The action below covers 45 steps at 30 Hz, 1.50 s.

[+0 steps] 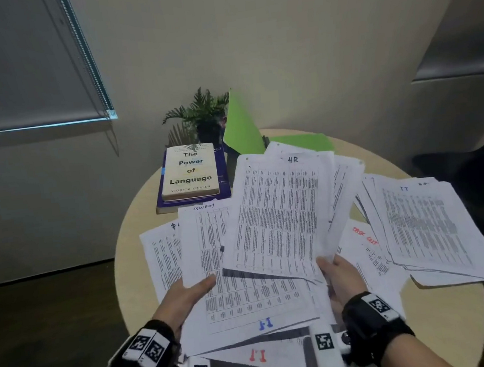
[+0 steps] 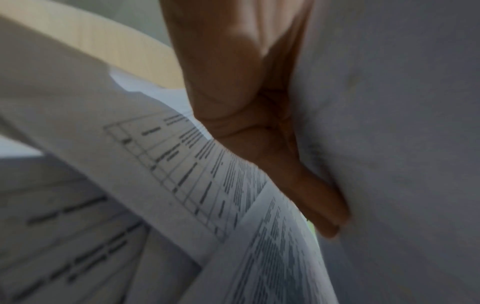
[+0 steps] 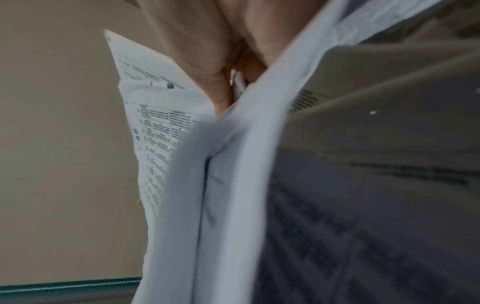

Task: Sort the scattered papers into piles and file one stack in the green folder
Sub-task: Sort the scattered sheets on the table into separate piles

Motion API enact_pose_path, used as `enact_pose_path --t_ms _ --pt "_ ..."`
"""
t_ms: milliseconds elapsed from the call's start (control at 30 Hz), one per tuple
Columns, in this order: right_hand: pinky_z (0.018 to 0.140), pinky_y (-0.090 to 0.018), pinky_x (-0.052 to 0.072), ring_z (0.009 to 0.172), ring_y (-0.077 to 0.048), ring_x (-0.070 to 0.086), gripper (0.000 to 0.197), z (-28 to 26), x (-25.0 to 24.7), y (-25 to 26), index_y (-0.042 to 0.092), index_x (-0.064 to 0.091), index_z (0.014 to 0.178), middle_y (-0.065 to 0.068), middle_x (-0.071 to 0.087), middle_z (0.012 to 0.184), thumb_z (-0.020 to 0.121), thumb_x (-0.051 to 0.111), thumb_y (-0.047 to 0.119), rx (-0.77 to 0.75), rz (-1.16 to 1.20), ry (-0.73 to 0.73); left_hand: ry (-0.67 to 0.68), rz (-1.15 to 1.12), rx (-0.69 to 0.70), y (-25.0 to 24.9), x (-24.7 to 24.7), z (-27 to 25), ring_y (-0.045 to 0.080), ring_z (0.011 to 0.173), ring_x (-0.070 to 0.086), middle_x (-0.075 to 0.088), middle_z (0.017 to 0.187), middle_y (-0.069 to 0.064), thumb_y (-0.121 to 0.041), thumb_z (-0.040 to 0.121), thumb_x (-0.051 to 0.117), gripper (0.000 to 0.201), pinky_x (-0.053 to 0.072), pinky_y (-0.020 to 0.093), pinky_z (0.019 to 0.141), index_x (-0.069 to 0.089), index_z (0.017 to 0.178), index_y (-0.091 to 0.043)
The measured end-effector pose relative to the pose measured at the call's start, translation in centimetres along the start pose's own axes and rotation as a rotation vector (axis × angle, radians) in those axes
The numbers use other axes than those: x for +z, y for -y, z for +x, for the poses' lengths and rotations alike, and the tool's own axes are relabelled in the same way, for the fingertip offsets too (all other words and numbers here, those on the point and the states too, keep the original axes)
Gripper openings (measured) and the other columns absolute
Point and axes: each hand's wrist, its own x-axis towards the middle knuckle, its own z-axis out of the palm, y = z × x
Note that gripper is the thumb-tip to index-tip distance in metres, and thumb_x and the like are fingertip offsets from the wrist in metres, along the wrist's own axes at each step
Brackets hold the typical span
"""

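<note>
White printed sheets cover the round table [image 1: 137, 224]. My left hand [image 1: 196, 288] pinches the lower edge of a sheet headed SECURITY [image 1: 203, 241], thumb on top; in the left wrist view the left hand [image 2: 259, 127] lies flat against paper. My right hand [image 1: 331, 266] grips the bottom corner of a fanned stack topped by a sheet marked HR [image 1: 280, 215], lifted off the table; the right wrist view shows the thumb [image 3: 207, 67] clamping that HR stack [image 3: 161, 127]. The green folder [image 1: 243, 123] stands open at the table's back.
A pile marked IT [image 1: 430, 223] lies at the right. Sheets marked IT in blue [image 1: 264, 323] and red [image 1: 257, 355] lie near me. Two stacked books [image 1: 188, 171] and a potted plant [image 1: 202, 112] stand at the back left. A red-lettered sheet [image 1: 363, 239] lies beside the IT pile.
</note>
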Motion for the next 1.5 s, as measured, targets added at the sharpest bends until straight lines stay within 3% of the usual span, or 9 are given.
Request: enact_pose_path --t_ms 100,367,533,733,867,1033,1267,1367,1500 --pt "0.09 -0.052 0.049 0.087 -0.035 0.065 0.015 -1.0 1.1 0.1 0.003 0.065 0.092 -0.021 0.07 0.093 0.092 0.05 0.003 0.079 0.059 0.033 0.02 0.036 -0.005 0.8 0.8 0.4 0.001 0.079 0.07 0.075 0.079 -0.014 -0.02 0.079 0.074 0.022 0.052 0.021 0.079 0.066 0.099 -0.018" --pt "0.073 -0.037 0.054 0.077 -0.031 0.066 0.016 0.0 -1.1 0.7 0.004 0.066 0.09 -0.014 0.07 0.083 0.094 0.05 0.005 -0.002 -0.075 0.024 -0.137 0.005 0.109 0.8 -1.6 0.5 0.008 0.088 0.063 0.069 0.088 -0.014 -0.003 0.082 0.069 0.027 0.046 0.027 0.083 0.061 0.104 -0.017" --pt "0.079 -0.044 0.05 0.086 -0.04 0.065 0.022 -0.6 -1.9 -0.4 -0.012 0.062 0.1 -0.037 0.062 0.108 0.09 0.056 0.007 0.022 -0.169 0.098 -0.179 -0.072 0.118 0.3 -2.3 0.1 0.015 0.09 0.065 0.069 0.095 -0.004 -0.005 0.088 0.062 0.026 0.046 0.025 0.074 0.06 0.113 -0.011" --pt "0.051 -0.022 0.05 0.057 -0.014 0.065 0.016 -2.4 -1.4 -0.4 -0.002 0.068 0.095 -0.008 0.072 0.073 0.091 0.055 0.007 -0.058 -0.337 0.285 -0.189 -0.136 0.162 -0.5 -2.7 0.1 0.02 0.099 0.062 0.066 0.103 -0.002 -0.018 0.09 0.061 0.038 0.04 0.031 0.093 0.056 0.127 -0.007" --pt "0.1 -0.033 0.046 0.112 -0.01 0.061 0.039 -3.5 0.6 -0.5 0.024 0.051 0.127 0.009 0.064 0.121 0.09 0.059 0.034 -0.127 -0.408 0.485 -0.12 -0.216 0.142 -0.4 -2.1 0.0 0.018 0.109 0.059 0.064 0.113 -0.004 -0.046 0.071 0.074 0.065 0.039 0.036 0.1 0.053 0.128 -0.02" --pt "0.103 -0.042 0.045 0.114 -0.019 0.06 0.046 -2.9 3.0 -1.4 0.022 0.049 0.131 0.0 0.063 0.126 0.087 0.061 0.024 -0.108 -0.311 0.422 -0.039 -0.194 0.128 0.2 -1.5 0.5 0.021 0.104 0.066 0.071 0.11 -0.001 -0.057 0.029 0.089 0.101 0.044 0.04 0.1 0.06 0.118 -0.019" --pt "0.103 -0.038 0.043 0.115 -0.017 0.057 0.041 -2.9 4.1 -1.4 0.019 0.05 0.13 0.002 0.059 0.128 0.09 0.056 0.027 -0.155 -0.419 0.386 -0.034 -0.066 0.025 0.3 -1.9 0.7 0.034 0.109 0.063 0.068 0.117 0.015 -0.007 0.083 0.068 0.038 0.042 0.051 0.103 0.059 0.12 -0.01" --pt "0.098 -0.025 0.037 0.121 -0.019 0.047 0.053 -2.3 3.4 -1.0 0.013 0.043 0.134 -0.002 0.048 0.131 0.089 0.057 0.035 -0.247 -0.861 0.15 -0.107 -0.083 -0.009 0.0 -3.2 0.4 0.039 0.101 0.065 0.07 0.108 0.018 -0.004 0.089 0.06 0.03 0.046 0.055 0.096 0.059 0.118 -0.007" --pt "0.103 -0.036 0.039 0.132 -0.03 0.034 0.089 -1.8 2.3 -1.5 0.009 0.02 0.146 -0.012 0.034 0.145 0.078 0.067 0.039 -0.105 -1.104 -0.048 -0.188 -0.132 -0.023 -0.3 -5.7 -0.6 0.037 0.096 0.066 0.069 0.106 0.017 -0.008 0.091 0.058 0.027 0.049 0.048 0.089 0.057 0.118 -0.01"
